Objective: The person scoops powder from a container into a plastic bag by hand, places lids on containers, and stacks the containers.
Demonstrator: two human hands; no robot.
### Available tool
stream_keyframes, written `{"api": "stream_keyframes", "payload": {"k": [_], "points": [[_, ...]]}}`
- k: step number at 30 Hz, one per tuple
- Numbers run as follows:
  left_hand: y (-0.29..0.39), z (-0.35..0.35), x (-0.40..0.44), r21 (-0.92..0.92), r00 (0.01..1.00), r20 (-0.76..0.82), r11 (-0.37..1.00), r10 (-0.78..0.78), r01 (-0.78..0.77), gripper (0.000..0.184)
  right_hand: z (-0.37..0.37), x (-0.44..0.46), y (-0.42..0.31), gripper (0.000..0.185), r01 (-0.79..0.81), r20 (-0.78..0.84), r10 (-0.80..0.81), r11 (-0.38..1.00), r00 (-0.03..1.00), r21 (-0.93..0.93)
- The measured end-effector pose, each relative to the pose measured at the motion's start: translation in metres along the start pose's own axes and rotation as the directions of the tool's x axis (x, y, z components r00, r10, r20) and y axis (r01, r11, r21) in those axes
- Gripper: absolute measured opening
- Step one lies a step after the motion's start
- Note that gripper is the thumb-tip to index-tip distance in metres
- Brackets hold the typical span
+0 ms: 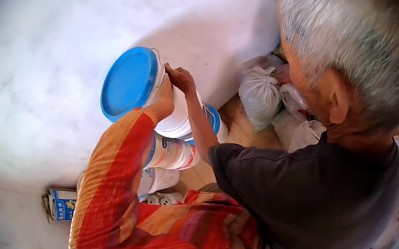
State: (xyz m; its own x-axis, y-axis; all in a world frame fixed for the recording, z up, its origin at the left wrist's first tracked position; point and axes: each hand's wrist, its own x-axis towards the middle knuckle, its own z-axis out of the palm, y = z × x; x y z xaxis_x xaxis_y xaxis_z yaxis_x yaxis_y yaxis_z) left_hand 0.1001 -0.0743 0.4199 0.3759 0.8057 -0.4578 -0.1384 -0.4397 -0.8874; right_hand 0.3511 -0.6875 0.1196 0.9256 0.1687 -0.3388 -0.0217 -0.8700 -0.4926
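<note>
A white bucket [175,118] with a blue lid [128,83] and a thin wire handle is tilted against the pale wall, its lid turned to the left. My left hand [165,99], at the end of a red and orange striped sleeve, grips the bucket's side just below the lid. Its fingertips are partly hidden. Close above it, a co-worker's hand [180,78] also holds the bucket near the rim. The co-worker, in a dark shirt [302,198], leans in from the right. I do not see my right hand.
Below the held bucket lie a printed tub [173,153] and more white containers [162,178]. Another blue-banded bucket [215,122] stands behind. Tied plastic bags [260,96] rest against the wall. A blue printed packet [63,204] lies at lower left.
</note>
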Motion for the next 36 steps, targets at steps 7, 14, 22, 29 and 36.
{"api": "stream_keyframes", "payload": {"k": [7,14,22,29,36], "points": [[0.06,0.033,0.081,-0.557,0.989,0.013,0.821,-0.146,0.128,0.072,-0.003,0.005,-0.005,0.023,0.01,-0.006,-0.01,1.0,1.0,-0.03],[0.129,0.011,0.054,-0.935,0.909,-0.157,0.239,0.386,-0.263,0.042,-0.008,0.011,-0.013,0.022,0.034,-0.012,-0.035,0.997,0.999,-0.068],[0.065,0.056,0.114,-0.831,0.812,-0.153,0.518,-0.563,0.203,0.027,0.027,0.056,-0.097,0.021,0.323,0.094,-0.314,0.941,0.945,-0.101],[0.173,0.022,0.053,-0.99,0.86,0.044,0.138,0.509,-0.031,0.021,0.099,0.103,-0.225,0.021,0.698,0.299,-0.649,0.71,0.699,-0.09],[0.083,-0.025,-0.074,-0.796,0.8,-0.564,-0.124,-0.203,-0.593,0.018,0.183,0.258,-0.113,0.022,0.912,0.329,-0.893,0.179,0.308,-0.368]]}}
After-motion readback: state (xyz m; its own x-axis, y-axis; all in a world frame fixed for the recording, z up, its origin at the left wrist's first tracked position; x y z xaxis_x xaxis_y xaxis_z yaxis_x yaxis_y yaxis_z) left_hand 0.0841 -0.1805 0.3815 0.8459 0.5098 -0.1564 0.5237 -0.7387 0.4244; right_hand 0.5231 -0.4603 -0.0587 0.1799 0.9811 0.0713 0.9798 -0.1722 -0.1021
